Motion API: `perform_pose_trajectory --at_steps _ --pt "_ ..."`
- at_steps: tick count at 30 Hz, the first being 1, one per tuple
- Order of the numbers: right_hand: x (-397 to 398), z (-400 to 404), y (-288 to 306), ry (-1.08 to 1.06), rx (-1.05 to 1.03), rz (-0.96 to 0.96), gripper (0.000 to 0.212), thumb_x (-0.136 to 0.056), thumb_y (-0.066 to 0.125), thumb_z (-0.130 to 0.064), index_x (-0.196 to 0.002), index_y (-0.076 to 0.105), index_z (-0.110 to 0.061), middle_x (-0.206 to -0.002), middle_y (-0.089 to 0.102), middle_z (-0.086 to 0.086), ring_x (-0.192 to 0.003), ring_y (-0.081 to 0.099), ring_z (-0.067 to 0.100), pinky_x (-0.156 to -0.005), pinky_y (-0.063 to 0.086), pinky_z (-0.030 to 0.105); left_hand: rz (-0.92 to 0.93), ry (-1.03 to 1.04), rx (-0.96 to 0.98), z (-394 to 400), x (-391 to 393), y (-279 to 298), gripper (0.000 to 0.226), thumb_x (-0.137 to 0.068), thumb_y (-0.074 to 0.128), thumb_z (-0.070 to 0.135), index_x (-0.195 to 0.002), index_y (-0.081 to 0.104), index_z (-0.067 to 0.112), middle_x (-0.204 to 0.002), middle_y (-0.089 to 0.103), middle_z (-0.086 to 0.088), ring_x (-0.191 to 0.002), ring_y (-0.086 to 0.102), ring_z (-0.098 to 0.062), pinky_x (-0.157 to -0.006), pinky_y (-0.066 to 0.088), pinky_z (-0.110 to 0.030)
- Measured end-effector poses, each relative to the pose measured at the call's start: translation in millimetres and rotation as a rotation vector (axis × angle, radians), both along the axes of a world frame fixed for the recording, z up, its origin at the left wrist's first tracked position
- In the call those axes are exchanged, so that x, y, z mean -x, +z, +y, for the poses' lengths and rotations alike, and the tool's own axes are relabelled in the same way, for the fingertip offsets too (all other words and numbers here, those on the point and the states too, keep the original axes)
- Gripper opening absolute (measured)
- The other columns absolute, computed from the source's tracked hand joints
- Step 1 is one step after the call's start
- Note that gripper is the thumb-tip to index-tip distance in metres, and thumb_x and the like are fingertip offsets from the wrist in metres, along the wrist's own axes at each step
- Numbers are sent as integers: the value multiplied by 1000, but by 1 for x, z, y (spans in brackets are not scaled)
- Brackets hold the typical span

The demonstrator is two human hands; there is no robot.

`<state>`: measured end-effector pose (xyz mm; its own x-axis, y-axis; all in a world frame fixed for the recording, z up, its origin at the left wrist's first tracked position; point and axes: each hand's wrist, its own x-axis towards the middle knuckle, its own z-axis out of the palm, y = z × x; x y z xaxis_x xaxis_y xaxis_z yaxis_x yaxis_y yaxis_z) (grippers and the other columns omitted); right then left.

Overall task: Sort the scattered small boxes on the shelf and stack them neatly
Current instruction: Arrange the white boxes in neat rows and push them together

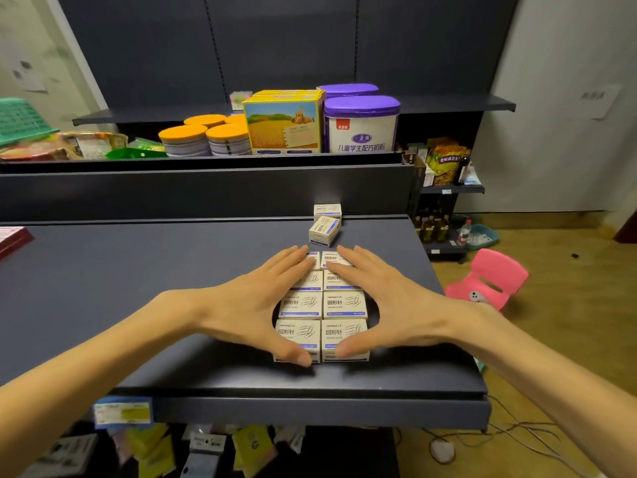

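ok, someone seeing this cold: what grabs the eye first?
The two bare hands, left hand and right hand, cupped round a two-column block of small white paper-clip boxes at the dark blue shelf's front right. Behind it sit two loose white boxes, one tilted; purple-lidded white tubs stand on the upper shelf.

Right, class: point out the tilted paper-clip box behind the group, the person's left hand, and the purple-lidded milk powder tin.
tilted paper-clip box (324,230): head view, on its upward-facing side.
left hand (255,302): head view, on the back of the hand.
purple-lidded milk powder tin (361,127): head view, on the front label.
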<state>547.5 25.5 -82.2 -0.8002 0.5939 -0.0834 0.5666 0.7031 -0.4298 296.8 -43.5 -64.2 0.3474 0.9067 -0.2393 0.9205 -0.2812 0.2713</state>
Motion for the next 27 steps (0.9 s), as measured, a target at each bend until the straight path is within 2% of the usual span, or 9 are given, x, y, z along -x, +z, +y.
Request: perform_pose_trajectory --at_steps 4,8,14,15,17,19,21,23,27 --pt "2 3 -9 -3 -23 61 125 -55 45 -98 -159 9 -37 -165 -9 -19 -151 -16 5 -125 4 43 9 0 3 -2 -4 -3 135 -67 66 82 -157 -20 31 -160 -31 24 -144 -32 6 -126 0 -31" --pt "2 3 -15 17 -100 38 115 -63 31 -99 -158 3 -41 -165 -15 -19 -150 -19 5 -125 3 43 14 -8 7 -4 -4 -5 132 -71 64 80 -156 -24 31 -158 -35 23 -144 -34 5 -124 -3 -28" --pt "3 4 -16 -10 -105 95 100 -74 19 -93 -158 11 -39 -166 -6 -17 -151 -16 4 -125 0 39 -24 -18 -15 1 1 -8 133 -62 45 97 -157 -19 31 -160 -32 21 -144 -31 7 -121 -8 -23" --pt "5 8 -17 -31 -99 139 99 -75 19 -92 -158 17 -38 -167 0 -15 -151 -12 5 -124 1 38 -83 -6 -22 2 1 -6 127 -63 41 98 -159 -13 33 -162 -24 23 -145 -24 10 -121 -6 -20" --pt "10 22 -16 -116 -78 258 92 -81 25 -87 -154 32 -33 -166 13 -11 -153 -2 8 -124 6 35 -222 36 -86 7 2 0 106 -72 39 89 -158 8 35 -161 7 26 -144 3 14 -119 9 -12" --pt "15 46 -15 -211 -55 353 71 -93 42 -69 -150 42 -27 -162 25 -8 -151 12 10 -123 13 32 -253 82 -226 17 2 6 88 -78 37 82 -151 33 33 -151 31 22 -134 26 12 -110 24 -12" --pt "17 74 -12 -266 -85 408 51 -99 55 -44 -145 48 -25 -157 36 -6 -146 28 11 -119 24 31 -241 127 -332 33 4 9 77 -82 36 81 -141 47 33 -144 43 19 -128 42 5 -105 37 -20" --pt "22 100 -9 -286 -120 441 44 -100 57 -26 -143 50 -23 -151 45 -4 -139 39 13 -112 34 30 -246 198 -348 53 4 10 66 -85 45 78 -133 55 33 -135 51 18 -116 54 0 -96 49 -27" --pt "45 137 -4 -290 -173 393 43 -98 58 -17 -140 54 -22 -143 54 -4 -129 50 14 -98 40 24 -181 341 -360 97 -1 11 55 -85 57 72 -119 63 30 -118 65 12 -97 63 -7 -82 55 -32"
